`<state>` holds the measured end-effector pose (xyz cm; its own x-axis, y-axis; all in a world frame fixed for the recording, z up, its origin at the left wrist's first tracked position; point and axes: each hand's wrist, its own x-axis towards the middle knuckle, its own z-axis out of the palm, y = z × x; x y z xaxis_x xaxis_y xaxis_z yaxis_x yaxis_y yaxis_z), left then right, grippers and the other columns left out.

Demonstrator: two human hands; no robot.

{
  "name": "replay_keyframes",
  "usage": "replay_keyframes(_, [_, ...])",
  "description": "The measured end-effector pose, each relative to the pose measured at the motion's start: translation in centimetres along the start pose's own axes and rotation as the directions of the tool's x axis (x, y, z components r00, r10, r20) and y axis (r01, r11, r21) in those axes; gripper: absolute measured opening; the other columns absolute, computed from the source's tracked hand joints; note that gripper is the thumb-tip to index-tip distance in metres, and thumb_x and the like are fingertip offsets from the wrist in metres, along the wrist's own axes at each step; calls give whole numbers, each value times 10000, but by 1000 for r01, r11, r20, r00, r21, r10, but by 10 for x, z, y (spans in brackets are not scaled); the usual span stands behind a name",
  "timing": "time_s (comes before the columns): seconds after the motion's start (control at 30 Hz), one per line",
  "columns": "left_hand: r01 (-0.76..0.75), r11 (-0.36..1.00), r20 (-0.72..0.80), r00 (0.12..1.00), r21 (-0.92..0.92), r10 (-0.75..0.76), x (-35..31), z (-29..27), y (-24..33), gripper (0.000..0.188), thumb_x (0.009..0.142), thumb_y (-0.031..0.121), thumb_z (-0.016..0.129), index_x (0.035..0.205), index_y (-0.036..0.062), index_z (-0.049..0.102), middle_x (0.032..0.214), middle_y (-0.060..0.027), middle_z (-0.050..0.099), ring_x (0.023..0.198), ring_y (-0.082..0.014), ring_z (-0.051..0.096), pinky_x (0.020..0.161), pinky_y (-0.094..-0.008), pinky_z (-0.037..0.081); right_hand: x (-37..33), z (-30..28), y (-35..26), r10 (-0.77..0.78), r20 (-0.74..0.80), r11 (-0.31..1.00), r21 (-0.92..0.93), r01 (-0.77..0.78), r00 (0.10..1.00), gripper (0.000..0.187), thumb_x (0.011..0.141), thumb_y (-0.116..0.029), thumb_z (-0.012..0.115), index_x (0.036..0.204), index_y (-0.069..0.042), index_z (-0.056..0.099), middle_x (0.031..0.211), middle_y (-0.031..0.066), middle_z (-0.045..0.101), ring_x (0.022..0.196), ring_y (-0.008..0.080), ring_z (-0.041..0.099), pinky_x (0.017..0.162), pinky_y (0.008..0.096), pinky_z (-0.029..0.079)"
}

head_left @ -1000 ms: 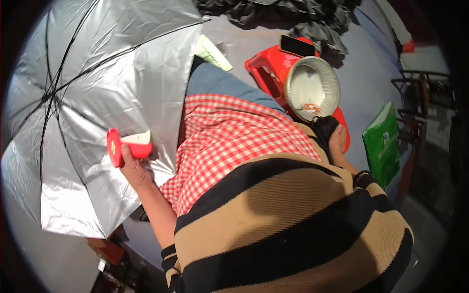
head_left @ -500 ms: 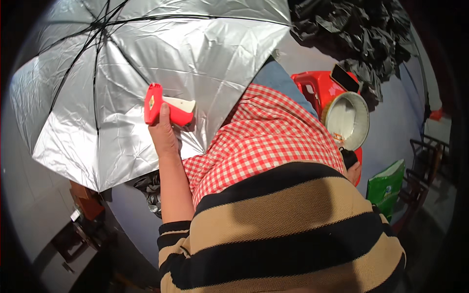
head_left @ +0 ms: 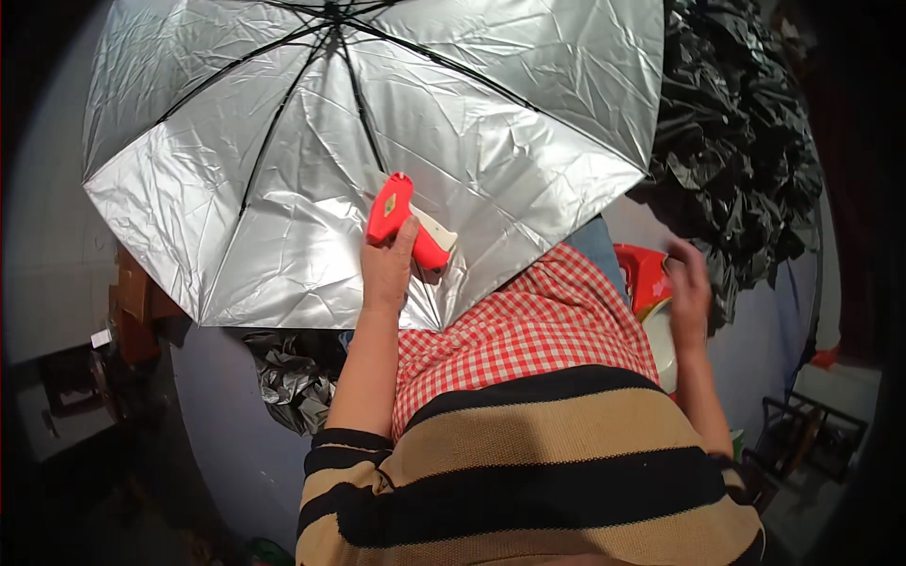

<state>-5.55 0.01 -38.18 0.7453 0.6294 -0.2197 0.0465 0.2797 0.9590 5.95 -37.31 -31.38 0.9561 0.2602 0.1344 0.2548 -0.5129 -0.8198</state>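
Note:
My left hand (head_left: 387,269) grips a red and white handheld tool (head_left: 406,222), shaped like a glue gun, and holds it against the silver inner side of an open umbrella (head_left: 283,141) with black ribs. My right hand (head_left: 687,283) hangs blurred at the right, fingers apart and holding nothing, just above a red stool (head_left: 637,274) and the rim of a pale bowl (head_left: 661,344). A red checked cloth (head_left: 519,330) covers my lap below the umbrella's edge.
A heap of black umbrella fabric (head_left: 736,141) fills the upper right. Crumpled dark plastic (head_left: 288,373) lies on the grey floor under the umbrella. Brown boxes (head_left: 132,302) stand at the left, and a dark metal rack (head_left: 802,434) at the lower right.
The view has swung left and the umbrella now fills the top. My left hand has carried the red tool up against the silver fabric. My right hand has lifted into view over the stool.

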Motion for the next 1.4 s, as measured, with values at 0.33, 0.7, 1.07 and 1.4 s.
replay_keyframes(0.33, [-76,989,43,996,124,71,8,-7,-14,575,836,343,687,1218,-19,455,1095,-88,547,969,-156,549,826,-290,457,64,266,-109,-160,764,966,-9,258,625,574,681,-322,727,1096,-10,482,1051,213,560,990,352,560,853,407,458])
replay_keyframes(0.7, [-5,993,2,1000,118,5,8,-9,-3,749,823,392,690,1347,7,317,1161,-99,482,927,-126,534,781,-258,459,143,208,-108,-65,627,797,501,-337,777,303,741,-144,657,980,-57,492,727,32,529,569,104,504,506,266,428])
replay_keyframes(1.07, [63,969,-20,998,238,-60,12,-2,-1,632,848,259,655,1324,-31,357,1134,-105,498,805,-110,539,751,-254,468,221,247,-73,-366,195,923,-50,381,910,274,710,-168,655,932,-41,557,825,121,584,779,297,572,708,371,454])
replay_keyframes(1.4, [196,980,-74,977,-40,-198,25,-26,-11,317,906,227,573,1161,50,510,995,-18,528,781,-121,512,663,-241,434,168,84,-54,-681,-247,724,-81,685,690,247,805,-182,645,967,-21,550,808,117,596,711,271,559,661,345,456])
